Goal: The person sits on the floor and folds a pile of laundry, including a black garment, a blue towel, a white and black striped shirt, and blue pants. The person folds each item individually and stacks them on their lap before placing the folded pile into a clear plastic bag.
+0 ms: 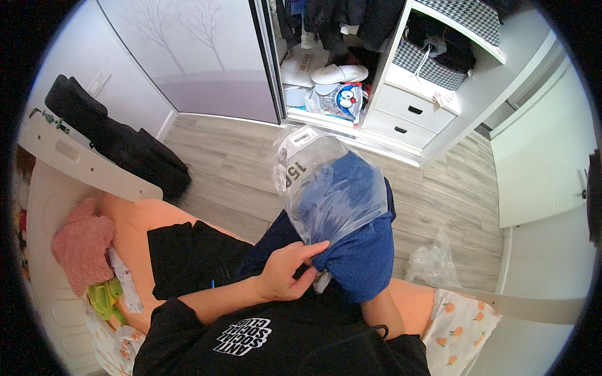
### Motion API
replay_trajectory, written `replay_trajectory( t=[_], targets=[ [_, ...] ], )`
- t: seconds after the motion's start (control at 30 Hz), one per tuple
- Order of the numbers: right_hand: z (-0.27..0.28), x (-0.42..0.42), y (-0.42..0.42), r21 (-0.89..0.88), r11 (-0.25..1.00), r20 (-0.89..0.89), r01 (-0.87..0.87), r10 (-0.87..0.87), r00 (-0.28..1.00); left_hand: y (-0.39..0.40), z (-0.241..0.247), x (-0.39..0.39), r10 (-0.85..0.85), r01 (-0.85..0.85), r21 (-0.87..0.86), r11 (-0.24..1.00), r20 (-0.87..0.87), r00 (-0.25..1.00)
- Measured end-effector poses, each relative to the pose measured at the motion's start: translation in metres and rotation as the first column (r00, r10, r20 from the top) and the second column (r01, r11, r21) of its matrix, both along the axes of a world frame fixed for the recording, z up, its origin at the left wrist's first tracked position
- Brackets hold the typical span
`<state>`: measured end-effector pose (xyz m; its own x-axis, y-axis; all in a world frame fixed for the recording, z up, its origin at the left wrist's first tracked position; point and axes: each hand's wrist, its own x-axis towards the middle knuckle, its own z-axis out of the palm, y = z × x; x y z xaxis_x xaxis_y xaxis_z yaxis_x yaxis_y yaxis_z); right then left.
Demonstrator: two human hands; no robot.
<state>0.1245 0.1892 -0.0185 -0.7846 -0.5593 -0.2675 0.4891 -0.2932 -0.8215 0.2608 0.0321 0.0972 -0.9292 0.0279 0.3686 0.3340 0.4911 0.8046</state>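
My left hand (289, 271) pinches the gathered edge of a clear plastic bag (294, 145) over my lap. Folded blue fabric (360, 263), apparently a garment, is partly inside the bag and partly spills out below its mouth. The bag bears a label and dark printing. My right forearm (382, 314) runs up under the blue fabric, which hides my right hand. A small whitish piece (322, 282) shows just right of my left fingers; I cannot tell what it is.
A black folded cloth (193, 258) lies on the orange bed sheet (141, 216) at left, near a pink fluffy cushion (84, 244). Ahead stands an open wardrobe (376, 101) with slippers (339, 74). A crumpled plastic bag (432, 263) is on the floor (225, 155), right of me.
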Motion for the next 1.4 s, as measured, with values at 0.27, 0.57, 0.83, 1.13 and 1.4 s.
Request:
replay_trajectory(
  t=[0.27, 0.57, 0.83, 1.13, 1.4],
  targets=[
    [-0.001, 0.008, 0.003, 0.023, 0.999, -0.040, 0.039, -0.039, 0.998, 0.006, -0.014, -0.024, 0.221, -0.253, 0.116, 0.960, 0.236, 0.946],
    [-0.002, 0.011, 0.005, 0.062, 0.995, -0.107, 0.079, -0.072, 0.992, 0.023, -0.021, -0.029, 0.016, -0.011, -0.049, 0.999, 0.109, 0.994],
    [0.020, -0.006, 0.032, 0.322, 0.946, -0.311, 0.027, 0.079, 0.947, -0.009, -0.027, -0.052, 0.179, -0.272, 0.249, 0.930, 0.339, 0.924],
    [0.104, 0.055, 0.065, 0.533, 0.820, -0.455, 0.208, 0.071, 0.888, -0.005, -0.020, -0.058, 0.073, -0.215, 0.343, 0.915, 0.381, 0.922],
    [0.051, 0.042, 0.025, 0.752, 0.618, -0.622, 0.231, 0.548, 0.559, 0.018, -0.003, -0.059, -0.042, -0.006, 0.220, 0.975, 0.212, 0.976]
  ],
)
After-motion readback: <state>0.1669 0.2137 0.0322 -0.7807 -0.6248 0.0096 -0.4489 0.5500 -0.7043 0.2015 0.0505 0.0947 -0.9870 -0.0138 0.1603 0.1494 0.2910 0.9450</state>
